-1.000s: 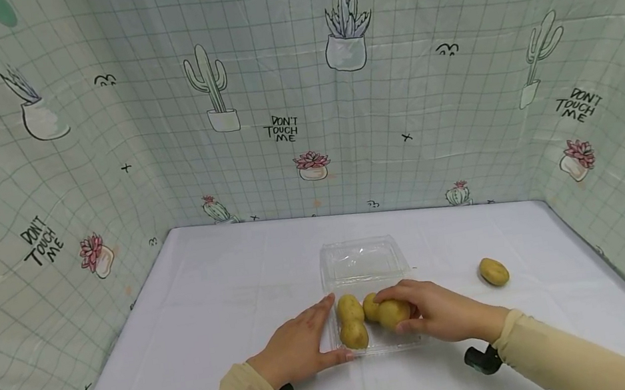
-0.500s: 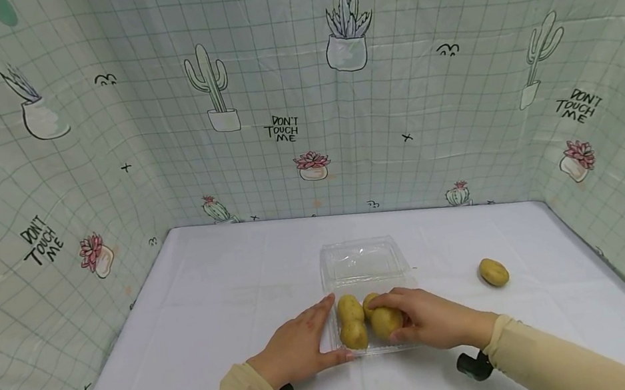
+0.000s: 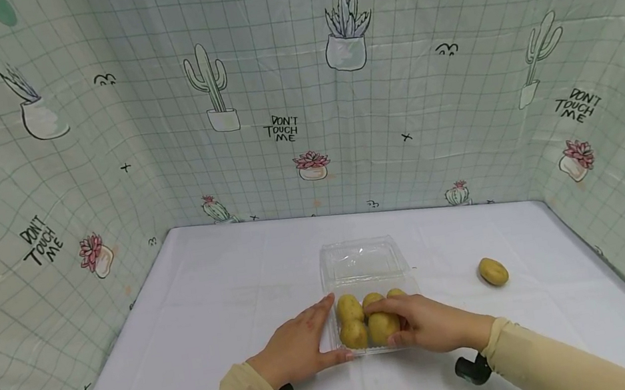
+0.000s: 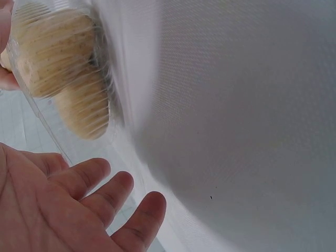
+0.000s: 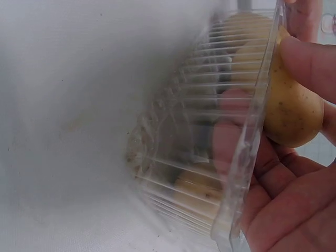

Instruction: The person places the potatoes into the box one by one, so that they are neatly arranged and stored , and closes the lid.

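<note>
A clear plastic clamshell box (image 3: 368, 283) stands on the table, lid folded back, with several potatoes inside. Two of them, a back potato (image 3: 349, 309) and a front potato (image 3: 354, 335), line its left side. Another potato (image 3: 372, 298) and a partly hidden potato (image 3: 396, 292) lie at the back. My right hand (image 3: 437, 323) grips a potato (image 3: 383, 328) between thumb and fingers, low in the front of the box; the right wrist view shows this held potato (image 5: 291, 113) at the rim. My left hand (image 3: 299, 346) rests at the box's left side, fingers extended, thumb at the front corner.
A loose potato (image 3: 493, 272) lies on the white table (image 3: 228, 281) to the right of the box. A printed cloth (image 3: 273, 93) walls the table's back and sides. Dark devices, such as the black piece (image 3: 473, 370), sit under both wrists.
My right hand has moved left and slightly lower with its potato, beside the front-left one. A back-right potato now shows behind the hand. The left hand stays in place.
</note>
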Demonstrator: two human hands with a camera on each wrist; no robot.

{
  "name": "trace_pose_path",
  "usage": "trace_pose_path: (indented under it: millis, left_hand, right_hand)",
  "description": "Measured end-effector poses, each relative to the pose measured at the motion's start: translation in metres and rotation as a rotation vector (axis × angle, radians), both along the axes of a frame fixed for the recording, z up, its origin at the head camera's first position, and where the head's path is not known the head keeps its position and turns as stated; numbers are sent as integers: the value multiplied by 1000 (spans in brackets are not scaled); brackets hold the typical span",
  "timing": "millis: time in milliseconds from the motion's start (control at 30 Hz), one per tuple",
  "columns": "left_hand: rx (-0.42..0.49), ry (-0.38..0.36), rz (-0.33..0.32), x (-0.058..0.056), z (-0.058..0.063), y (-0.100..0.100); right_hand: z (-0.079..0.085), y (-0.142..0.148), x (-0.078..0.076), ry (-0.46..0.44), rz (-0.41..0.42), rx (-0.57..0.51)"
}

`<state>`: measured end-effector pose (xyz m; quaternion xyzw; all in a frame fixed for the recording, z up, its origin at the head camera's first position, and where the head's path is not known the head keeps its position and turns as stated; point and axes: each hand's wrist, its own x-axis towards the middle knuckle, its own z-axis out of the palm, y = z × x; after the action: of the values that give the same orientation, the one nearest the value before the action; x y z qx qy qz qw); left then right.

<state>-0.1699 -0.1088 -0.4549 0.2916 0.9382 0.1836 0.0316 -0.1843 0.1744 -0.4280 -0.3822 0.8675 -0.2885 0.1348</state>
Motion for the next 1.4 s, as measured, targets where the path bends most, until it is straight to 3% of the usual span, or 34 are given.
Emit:
trace_pose_path:
  millis: [667,1400]
  left_hand:
    - [-5,-10,9,-2,-1,0]
    - [0,-12,7,-1,0,0]
  right_hand:
    - [0,2,-3,-123,-39,-19]
    - [-2,1,-3,-114,-56,6]
